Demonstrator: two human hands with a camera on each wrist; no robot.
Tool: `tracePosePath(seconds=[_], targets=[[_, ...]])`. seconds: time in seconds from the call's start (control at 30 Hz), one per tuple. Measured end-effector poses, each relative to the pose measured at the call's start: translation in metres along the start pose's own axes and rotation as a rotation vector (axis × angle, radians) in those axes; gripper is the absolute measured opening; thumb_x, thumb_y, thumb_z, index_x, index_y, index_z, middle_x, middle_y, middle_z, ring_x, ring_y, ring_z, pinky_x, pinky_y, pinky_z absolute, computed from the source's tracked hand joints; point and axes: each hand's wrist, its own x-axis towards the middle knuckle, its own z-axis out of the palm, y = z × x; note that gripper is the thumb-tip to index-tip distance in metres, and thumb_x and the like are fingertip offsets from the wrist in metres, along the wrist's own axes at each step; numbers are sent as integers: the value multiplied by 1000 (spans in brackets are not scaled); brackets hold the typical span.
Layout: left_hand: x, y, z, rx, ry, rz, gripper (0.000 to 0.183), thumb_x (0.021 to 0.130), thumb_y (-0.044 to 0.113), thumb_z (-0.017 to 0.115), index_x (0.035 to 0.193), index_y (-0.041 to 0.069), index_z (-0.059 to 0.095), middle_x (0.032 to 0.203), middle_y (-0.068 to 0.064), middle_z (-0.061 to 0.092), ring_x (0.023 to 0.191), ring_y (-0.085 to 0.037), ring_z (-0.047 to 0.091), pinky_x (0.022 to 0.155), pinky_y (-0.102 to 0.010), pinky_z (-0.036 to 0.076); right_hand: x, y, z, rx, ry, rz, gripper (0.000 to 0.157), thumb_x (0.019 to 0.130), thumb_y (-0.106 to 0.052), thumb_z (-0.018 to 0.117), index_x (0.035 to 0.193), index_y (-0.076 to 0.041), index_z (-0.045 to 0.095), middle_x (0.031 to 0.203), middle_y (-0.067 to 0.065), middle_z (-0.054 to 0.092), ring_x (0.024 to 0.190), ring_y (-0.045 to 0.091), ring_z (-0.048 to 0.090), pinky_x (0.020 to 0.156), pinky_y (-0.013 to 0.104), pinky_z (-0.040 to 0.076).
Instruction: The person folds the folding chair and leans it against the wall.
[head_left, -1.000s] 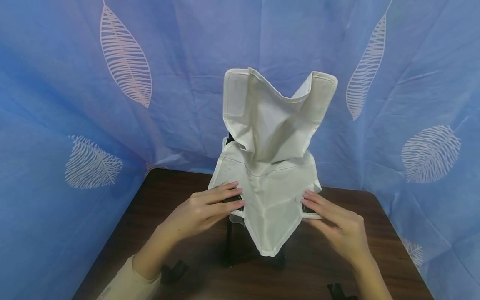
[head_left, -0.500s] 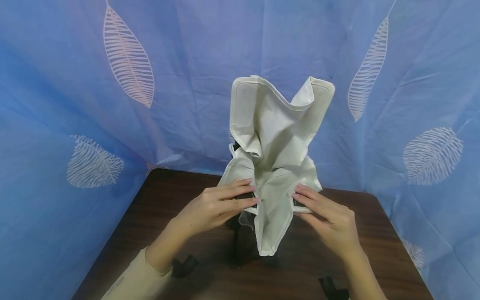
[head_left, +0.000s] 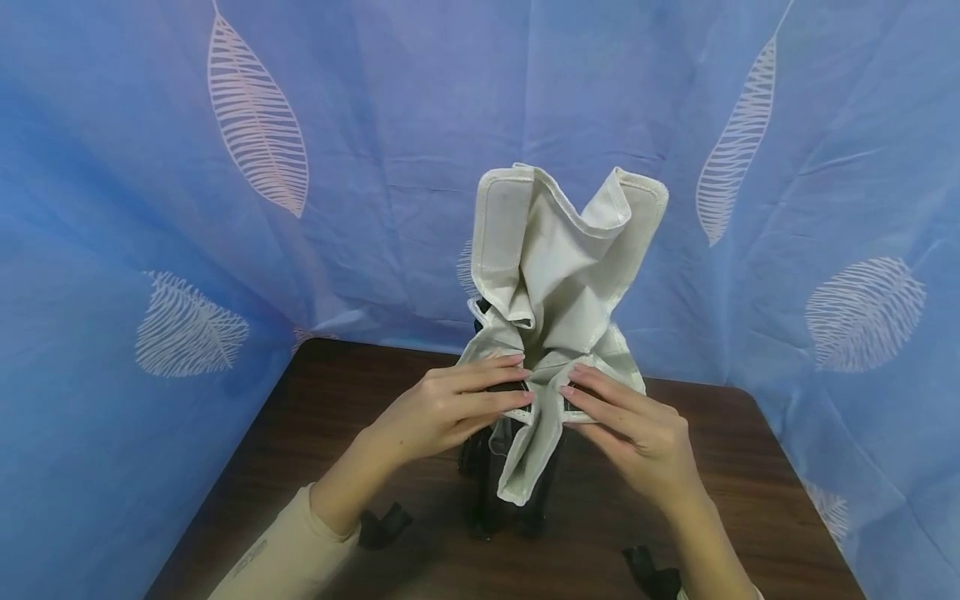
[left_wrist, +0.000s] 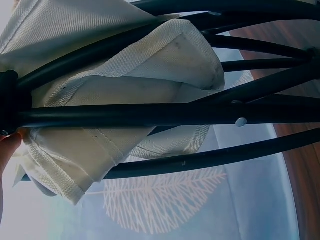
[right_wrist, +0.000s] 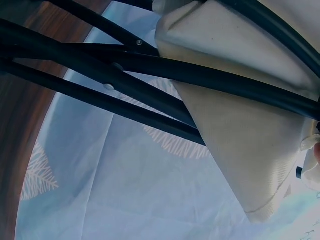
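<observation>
A small folding camp chair with white cloth point(head_left: 570, 292) and black tube legs point(head_left: 487, 475) stands partly folded in the head view. My left hand point(head_left: 457, 404) grips the dark corner piece at the left of the seat, fingers over its top. Opposite, my right hand point(head_left: 637, 425) holds the matching right corner. Between the two hands the seat cloth sags into a deep fold. Crossed black tubes point(left_wrist: 165, 115) with rivets run through the left wrist view, white fabric bunched among them. In the right wrist view, a pale cloth flap point(right_wrist: 245, 145) hangs beside similar tubes point(right_wrist: 215, 77).
The chair is over a dark brown wooden table point(head_left: 352, 383) with rounded far corners. Blue curtains point(head_left: 390, 225) with white leaf prints surround the table at the back and sides. Small black pieces point(head_left: 384, 525) show beside each forearm.
Both hands have moved toward each other, bringing the seat corners close together. The chair has narrowed, its seat cloth has folded inward, and the backrest top has dropped slightly.
</observation>
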Motion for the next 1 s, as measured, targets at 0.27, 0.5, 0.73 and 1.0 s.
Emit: tracePosePath(seconds=[0.27, 0.5, 0.73, 1.0], targets=[[6, 0, 6, -11, -11, 23, 24, 93, 10, 63, 116, 7, 71, 120, -12, 69, 117, -27, 63, 106, -32, 47, 4, -4, 2, 35, -7, -25, 29, 91, -25, 66, 103, 0, 75, 123, 4, 68, 121, 11, 61, 104, 18, 45], [10, 0, 8, -59, -14, 17, 24, 97, 11, 58, 117, 7, 70, 121, -12, 68, 119, -26, 62, 107, -38, 47, 5, -3, 3, 81, -36, -40, 29, 91, -23, 66, 104, 2, 74, 114, 16, 71, 121, 15, 62, 104, 19, 46], [9, 2, 7, -76, -6, 19, 25, 100, 14, 53, 115, 6, 71, 120, -13, 69, 119, -27, 63, 108, -37, 46, 4, -3, 6, 89, -37, -46, 29, 91, -23, 66, 105, 2, 74, 120, 11, 69, 123, 15, 60, 104, 20, 46], [4, 4, 8, -79, 31, 28, 26, 101, 15, 51, 114, 4, 71, 120, -13, 68, 117, -29, 63, 107, -40, 47, 4, -8, 5, 83, -24, -49, 30, 91, -23, 65, 106, 2, 74, 127, 4, 66, 125, 14, 59, 106, 20, 45]])
